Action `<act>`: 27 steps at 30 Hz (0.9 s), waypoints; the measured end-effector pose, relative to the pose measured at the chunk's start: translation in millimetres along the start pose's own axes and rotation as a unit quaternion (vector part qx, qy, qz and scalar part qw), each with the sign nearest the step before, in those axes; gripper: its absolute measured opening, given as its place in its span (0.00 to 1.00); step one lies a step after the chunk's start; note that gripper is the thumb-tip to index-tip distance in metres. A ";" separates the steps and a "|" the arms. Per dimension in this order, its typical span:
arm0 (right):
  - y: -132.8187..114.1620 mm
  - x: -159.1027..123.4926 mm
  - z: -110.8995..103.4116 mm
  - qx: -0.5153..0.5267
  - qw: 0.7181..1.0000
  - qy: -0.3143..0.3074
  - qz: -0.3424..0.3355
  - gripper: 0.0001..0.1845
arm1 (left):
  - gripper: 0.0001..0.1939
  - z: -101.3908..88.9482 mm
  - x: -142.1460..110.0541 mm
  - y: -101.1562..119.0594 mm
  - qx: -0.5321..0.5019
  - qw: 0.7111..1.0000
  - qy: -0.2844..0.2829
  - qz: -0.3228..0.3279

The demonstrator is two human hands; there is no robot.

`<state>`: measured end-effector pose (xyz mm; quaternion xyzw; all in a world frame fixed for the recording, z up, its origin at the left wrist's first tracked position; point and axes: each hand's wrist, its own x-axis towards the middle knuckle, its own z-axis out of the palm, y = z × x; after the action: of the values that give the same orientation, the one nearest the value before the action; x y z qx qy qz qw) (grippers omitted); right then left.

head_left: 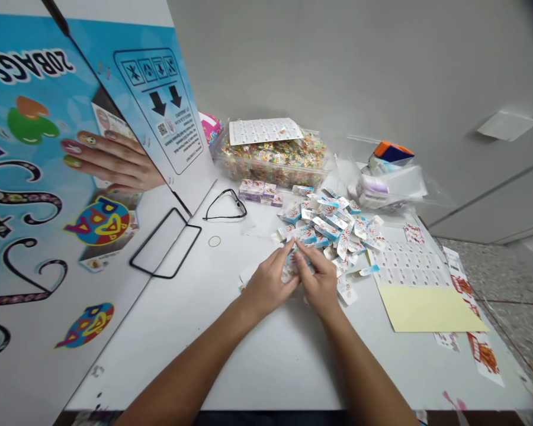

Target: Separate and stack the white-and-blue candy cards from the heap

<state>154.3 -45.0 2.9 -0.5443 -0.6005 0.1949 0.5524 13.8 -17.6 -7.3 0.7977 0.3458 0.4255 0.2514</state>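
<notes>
Pinching with the fingertips [299, 259] of our left hand [267, 283] and right hand [320, 277], we could crease the printed piece [289, 271] between them by pressing too hard, or, with a careless knock, scatter the boxes [326, 228] piled just beyond, short of the tub [270, 173].

A white table [275, 367] bears piled small boxes [331, 226], eyeglasses [239, 205], a clear tub [273, 173] and yellow paper [429, 310].

Left hand [269, 281] and right hand [320, 277] are bare, as are the 2 forearms [201, 361]; dark clothing [270, 418] shows low between them.
</notes>
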 end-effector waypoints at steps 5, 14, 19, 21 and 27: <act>18.4 14.7 -17.2 0.014 0.980 0.190 0.064 0.34 | 0.32 -12.3 9.7 -1.2 -0.024 0.985 0.135 -0.102; -10.1 -9.5 7.1 -0.226 0.930 -0.228 -0.177 0.13 | 0.13 -26.2 24.0 -30.9 -0.149 0.906 0.309 -0.249; -20.9 -31.8 38.1 -0.365 0.863 -0.312 -0.159 0.35 | 0.11 -29.0 25.6 -38.8 -0.157 0.892 0.329 -0.265; -16.7 -36.9 45.8 -0.391 0.858 -0.305 -0.134 0.33 | 0.11 -30.1 25.8 -39.5 -0.152 0.891 0.332 -0.268; -9.1 -42.8 53.5 -0.378 0.884 -0.266 -0.075 0.24 | 0.11 -29.8 26.6 -40.0 -0.128 0.897 0.329 -0.267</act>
<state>94.8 -65.6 -25.6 -0.5929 -0.7920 0.0483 0.1371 -14.4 31.2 -6.5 0.4509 0.5513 0.6212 0.3270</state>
